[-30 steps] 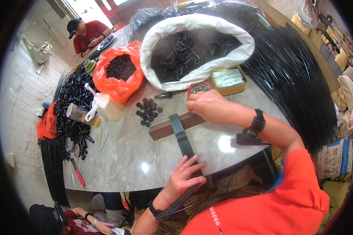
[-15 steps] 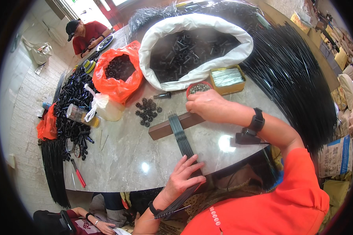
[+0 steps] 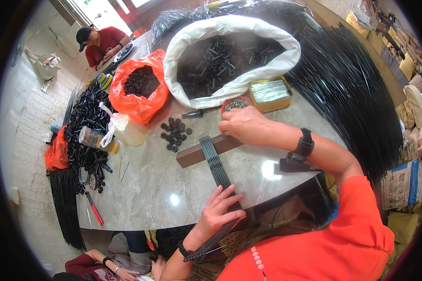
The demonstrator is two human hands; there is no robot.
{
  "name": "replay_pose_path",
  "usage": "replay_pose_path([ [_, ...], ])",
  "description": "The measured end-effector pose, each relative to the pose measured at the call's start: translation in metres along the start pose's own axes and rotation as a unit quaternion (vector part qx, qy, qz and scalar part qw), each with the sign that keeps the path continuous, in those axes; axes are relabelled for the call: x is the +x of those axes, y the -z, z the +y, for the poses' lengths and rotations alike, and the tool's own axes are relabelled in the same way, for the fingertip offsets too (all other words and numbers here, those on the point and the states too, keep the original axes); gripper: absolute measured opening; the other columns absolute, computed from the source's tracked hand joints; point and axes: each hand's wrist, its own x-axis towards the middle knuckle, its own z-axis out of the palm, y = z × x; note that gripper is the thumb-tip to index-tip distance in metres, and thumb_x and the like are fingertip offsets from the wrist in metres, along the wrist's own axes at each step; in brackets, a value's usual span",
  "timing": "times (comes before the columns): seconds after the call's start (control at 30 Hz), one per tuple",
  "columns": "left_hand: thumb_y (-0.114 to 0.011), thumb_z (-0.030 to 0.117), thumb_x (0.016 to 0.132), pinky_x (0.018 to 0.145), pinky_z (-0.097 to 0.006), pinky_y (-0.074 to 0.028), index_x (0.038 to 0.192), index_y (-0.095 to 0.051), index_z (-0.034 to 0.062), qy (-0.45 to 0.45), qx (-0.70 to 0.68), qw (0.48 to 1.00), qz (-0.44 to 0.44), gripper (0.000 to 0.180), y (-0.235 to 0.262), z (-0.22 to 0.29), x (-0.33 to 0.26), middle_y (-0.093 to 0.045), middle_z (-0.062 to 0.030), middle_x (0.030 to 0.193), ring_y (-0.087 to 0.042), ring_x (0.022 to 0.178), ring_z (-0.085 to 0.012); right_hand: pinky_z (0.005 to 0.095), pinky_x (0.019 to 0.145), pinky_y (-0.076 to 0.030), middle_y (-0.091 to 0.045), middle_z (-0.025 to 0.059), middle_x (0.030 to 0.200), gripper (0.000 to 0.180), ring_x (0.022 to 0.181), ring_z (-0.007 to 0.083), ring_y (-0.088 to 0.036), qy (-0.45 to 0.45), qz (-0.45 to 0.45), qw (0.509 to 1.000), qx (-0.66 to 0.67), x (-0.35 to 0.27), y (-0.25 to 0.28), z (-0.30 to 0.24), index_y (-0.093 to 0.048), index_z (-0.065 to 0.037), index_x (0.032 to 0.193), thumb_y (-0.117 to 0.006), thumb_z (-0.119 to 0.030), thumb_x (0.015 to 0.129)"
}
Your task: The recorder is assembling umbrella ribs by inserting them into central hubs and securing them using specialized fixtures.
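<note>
A row of thin black rods [image 3: 214,164] lies side by side across a brown bar [image 3: 188,158], their tips a little past it. My left hand [image 3: 219,210] holds the rods at the table's near edge, fingers laid across them; their other ends run down beneath my wrist. Just above the bar's right end, my right hand [image 3: 246,125] is closed in a pinch beside a red bowl [image 3: 223,108] of small metal pieces. Whatever its fingertips hold is hidden. Left of the bar sit several small black ribbed caps [image 3: 175,133] and one black tube-like part [image 3: 192,114].
Behind stand a white sack [image 3: 172,70] of black parts, an orange bag [image 3: 119,96], and a yellow box [image 3: 271,107] of thin pale rods. Black parts [image 3: 82,112] heap at left near red-handled pliers [image 3: 94,208]. Long black rods [image 3: 347,93] fill the right. Two people sit nearby.
The view has shifted slightly. My hands keep almost the same places on the rods and beside the red bowl. The person at the lower left has moved lower, and the far person's head has dipped.
</note>
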Motion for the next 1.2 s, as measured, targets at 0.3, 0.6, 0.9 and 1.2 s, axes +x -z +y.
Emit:
replay_pose_path([
  [0.3,-0.080,0.012,0.075,0.112,-0.057,-0.037,0.091,-0.074,0.0174,0.003,-0.008,1.000,-0.004,0.018,0.002,0.000,0.000,-0.067,-0.0093,0.125,-0.054,0.131,-0.0360,0.0392,0.074,-0.056,-0.061,0.0114,0.097,0.020,0.094,0.0298,-0.065,0.005,-0.031,0.996,-0.078,0.005,0.003,-0.010,-0.063,-0.006,0.097,-0.067,-0.007,0.078],
  [0.6,-0.079,0.012,0.077,0.113,-0.057,-0.034,0.094,-0.074,0.0179,0.004,-0.033,0.999,-0.014,0.019,0.004,-0.001,0.002,-0.065,-0.0083,0.128,-0.051,0.133,-0.0357,0.0399,0.077,-0.056,-0.058,0.0133,0.098,0.016,0.098,0.0309,-0.063,-0.001,-0.028,0.999,-0.046,0.006,0.001,-0.013,-0.062,-0.004,0.097,-0.063,-0.006,0.081],
  [0.9,-0.079,0.012,0.079,0.115,-0.057,-0.032,0.094,-0.074,0.0182,0.011,-0.042,0.999,-0.022,0.017,0.006,0.000,0.002,-0.065,-0.0067,0.130,-0.050,0.135,-0.0352,0.0429,0.080,-0.054,-0.058,0.0155,0.097,0.014,0.098,0.0343,-0.062,-0.023,-0.009,1.000,-0.005,0.007,-0.002,-0.016,-0.059,-0.002,0.095,-0.060,-0.004,0.081],
  [1.2,-0.079,0.013,0.079,0.115,-0.057,-0.031,0.094,-0.073,0.0181,0.017,-0.054,0.998,-0.025,0.017,0.006,0.001,0.003,-0.065,-0.0061,0.130,-0.050,0.135,-0.0341,0.0406,0.079,-0.055,-0.058,0.0143,0.098,0.015,0.099,0.0327,-0.062,-0.010,-0.008,1.000,-0.024,0.005,-0.009,-0.016,-0.059,-0.002,0.093,-0.063,-0.005,0.079],
])
